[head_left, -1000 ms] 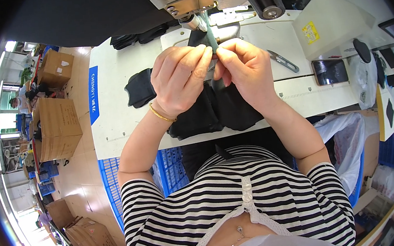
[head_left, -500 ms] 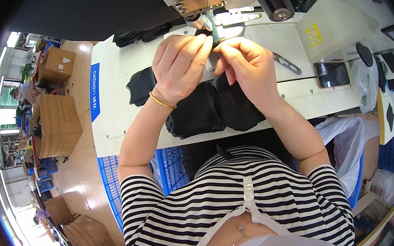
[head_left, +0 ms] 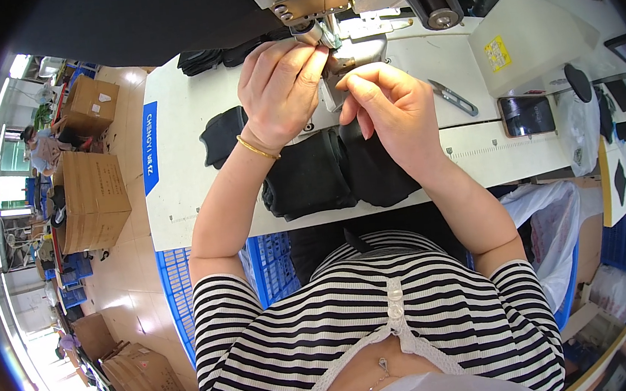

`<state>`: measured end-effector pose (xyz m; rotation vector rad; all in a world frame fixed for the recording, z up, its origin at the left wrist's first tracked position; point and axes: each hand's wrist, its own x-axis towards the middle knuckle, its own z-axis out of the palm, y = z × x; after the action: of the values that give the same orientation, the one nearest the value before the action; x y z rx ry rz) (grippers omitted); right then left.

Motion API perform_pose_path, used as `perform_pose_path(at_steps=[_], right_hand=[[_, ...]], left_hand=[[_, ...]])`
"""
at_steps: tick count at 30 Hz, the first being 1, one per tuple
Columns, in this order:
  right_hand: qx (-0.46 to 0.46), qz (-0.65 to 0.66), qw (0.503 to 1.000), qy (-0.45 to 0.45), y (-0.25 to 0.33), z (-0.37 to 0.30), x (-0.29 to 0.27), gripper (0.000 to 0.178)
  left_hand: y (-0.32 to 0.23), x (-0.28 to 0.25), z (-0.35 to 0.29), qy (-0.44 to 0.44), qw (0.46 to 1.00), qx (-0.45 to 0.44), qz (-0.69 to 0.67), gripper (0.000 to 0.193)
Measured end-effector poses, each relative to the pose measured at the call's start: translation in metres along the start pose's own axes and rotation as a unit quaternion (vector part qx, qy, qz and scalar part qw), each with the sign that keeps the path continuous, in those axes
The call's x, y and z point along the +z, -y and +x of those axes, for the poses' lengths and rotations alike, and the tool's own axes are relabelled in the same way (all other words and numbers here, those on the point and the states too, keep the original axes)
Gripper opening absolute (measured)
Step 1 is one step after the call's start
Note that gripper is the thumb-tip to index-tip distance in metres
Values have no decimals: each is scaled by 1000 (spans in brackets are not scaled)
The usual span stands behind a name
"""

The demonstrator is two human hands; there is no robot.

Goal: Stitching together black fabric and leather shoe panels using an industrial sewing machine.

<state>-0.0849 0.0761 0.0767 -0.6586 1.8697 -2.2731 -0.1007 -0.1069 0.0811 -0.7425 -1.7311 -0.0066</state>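
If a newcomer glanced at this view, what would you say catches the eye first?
Probably the left hand, close under the sewing machine at top centre, with the right hand beside it. Below them, black fabric pieces lie stacked near the front edge of the white table.

Counted round a clock face centred on the view, there are two hands: the left hand [head_left: 280,90] near twelve and the right hand [head_left: 397,114] between one and two. The desk [head_left: 185,162] carries two black cloth piles [head_left: 308,177] around the middle, one black bundle [head_left: 221,138] toward ten, one metal tool [head_left: 458,101] at two and one phone [head_left: 527,116] nearer three. At least three cardboard boxes [head_left: 93,192] show between ten and seven.
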Motion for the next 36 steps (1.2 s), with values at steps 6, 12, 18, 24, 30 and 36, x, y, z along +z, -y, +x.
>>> perform_pose_path(at_steps=[6, 12, 18, 24, 30, 36], right_hand=[[0, -2, 1000, 8, 0, 0, 0, 18], [2, -1, 1000, 9, -2, -1, 0, 18], [10, 1, 1000, 15, -1, -3, 1, 18], [10, 1, 1000, 18, -2, -5, 1, 18], [18, 3, 1000, 18, -4, -5, 2, 17], [25, 8, 999, 22, -6, -5, 1, 17]], left_hand=[[2, 2, 0, 2, 1000, -8, 1, 23], [2, 2, 1, 8, 1000, -9, 0, 23], [2, 1, 2, 0, 1000, -10, 0, 23], [2, 2, 3, -3, 1000, -11, -7, 24], [3, 3, 2, 3, 1000, -18, -7, 23], [2, 3, 2, 3, 1000, -22, -6, 24]])
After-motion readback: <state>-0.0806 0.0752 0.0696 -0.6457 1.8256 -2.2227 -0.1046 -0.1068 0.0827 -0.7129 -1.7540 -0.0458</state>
